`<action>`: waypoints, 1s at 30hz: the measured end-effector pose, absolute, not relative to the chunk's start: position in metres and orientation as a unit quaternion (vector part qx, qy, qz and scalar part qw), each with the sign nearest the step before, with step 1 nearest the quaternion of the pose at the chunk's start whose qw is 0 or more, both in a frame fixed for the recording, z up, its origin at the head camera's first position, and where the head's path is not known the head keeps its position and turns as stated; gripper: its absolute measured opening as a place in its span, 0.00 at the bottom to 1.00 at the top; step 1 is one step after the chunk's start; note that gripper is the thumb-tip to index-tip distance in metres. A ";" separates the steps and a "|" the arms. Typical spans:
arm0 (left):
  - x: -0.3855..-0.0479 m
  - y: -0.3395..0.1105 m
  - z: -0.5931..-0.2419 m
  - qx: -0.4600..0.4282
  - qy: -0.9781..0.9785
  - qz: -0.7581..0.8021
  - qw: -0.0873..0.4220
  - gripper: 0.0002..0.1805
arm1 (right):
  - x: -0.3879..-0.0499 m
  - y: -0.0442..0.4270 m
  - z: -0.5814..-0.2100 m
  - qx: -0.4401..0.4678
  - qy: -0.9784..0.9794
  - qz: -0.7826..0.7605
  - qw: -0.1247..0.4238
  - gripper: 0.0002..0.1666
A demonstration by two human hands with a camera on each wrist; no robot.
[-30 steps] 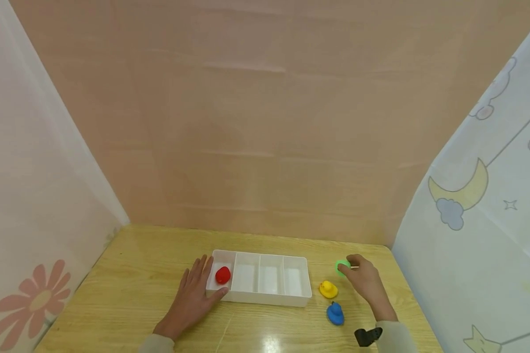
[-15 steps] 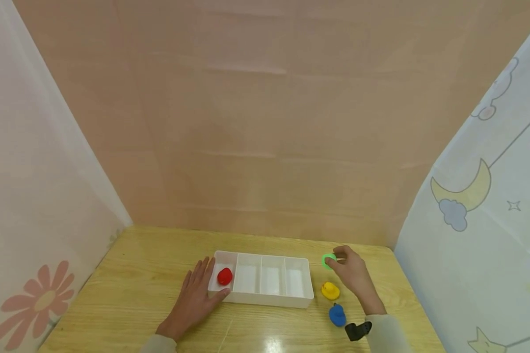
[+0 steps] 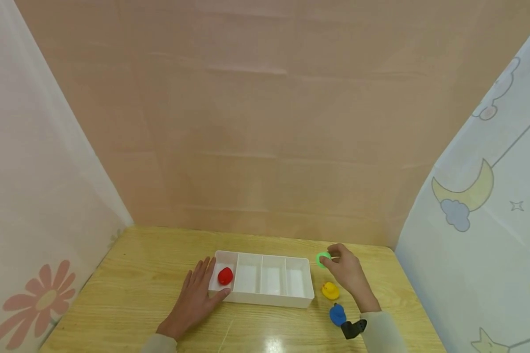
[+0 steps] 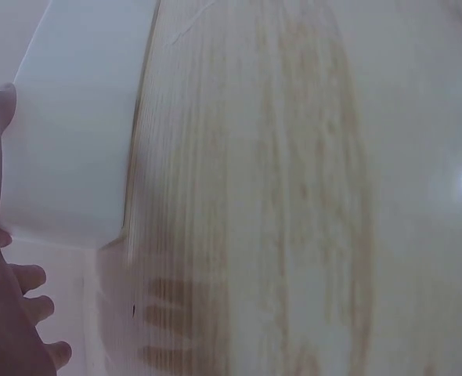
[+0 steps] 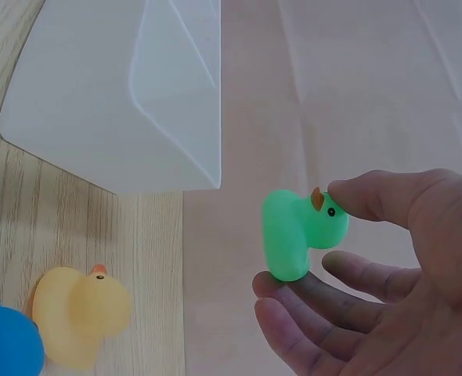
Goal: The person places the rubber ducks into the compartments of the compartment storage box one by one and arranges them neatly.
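Observation:
My right hand (image 3: 348, 270) pinches a green rubber duck (image 3: 321, 260) between thumb and fingertips, off the right end of the white tray (image 3: 269, 299). In the right wrist view the green duck (image 5: 286, 235) is held by its head and base, its orange beak near the thumb. Straight fingers of my left hand (image 3: 196, 296) lie along the tray's left end, the thumb at its front wall. Inside the leftmost compartment sits a red object (image 3: 225, 276), its shape too small to tell. A yellow rubber duck (image 3: 331, 290) stands right of the tray, below my right hand.
A blue rubber duck (image 3: 337, 315) is nearer the front, partly covered by the black wrist device (image 3: 352, 329). Fabric walls enclose the wooden table (image 3: 159, 255) at the back (image 3: 265, 147) and on both sides. The tray has several compartments in a row.
My right hand has moved left and slightly back with the green duck, from right of the yellow duck to near the tray's right end. The left hand stays in place.

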State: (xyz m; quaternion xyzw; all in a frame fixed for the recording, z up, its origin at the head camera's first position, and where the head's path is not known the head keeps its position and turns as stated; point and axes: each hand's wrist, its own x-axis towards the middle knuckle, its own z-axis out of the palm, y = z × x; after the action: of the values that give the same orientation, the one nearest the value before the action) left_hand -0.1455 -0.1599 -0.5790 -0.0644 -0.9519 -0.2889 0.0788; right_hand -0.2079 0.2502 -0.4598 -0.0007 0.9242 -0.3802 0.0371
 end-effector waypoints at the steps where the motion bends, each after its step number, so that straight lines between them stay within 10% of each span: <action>1: -0.146 -0.160 -0.579 -0.065 -0.952 -0.289 0.078 0.54 | -0.208 0.249 -0.459 -0.001 0.924 -0.380 0.037 0.32; 30: -0.144 -0.159 -0.571 -0.064 -0.951 -0.296 0.062 0.55 | -0.215 0.225 -0.457 -0.032 0.932 -0.358 0.040 0.20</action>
State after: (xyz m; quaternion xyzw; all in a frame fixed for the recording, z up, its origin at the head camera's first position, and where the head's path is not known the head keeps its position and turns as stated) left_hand -0.1437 -0.1592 -0.5714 -0.0643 -0.9510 -0.2960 0.0619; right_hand -0.2153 0.2245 -0.4573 -0.0321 0.9324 -0.3577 0.0403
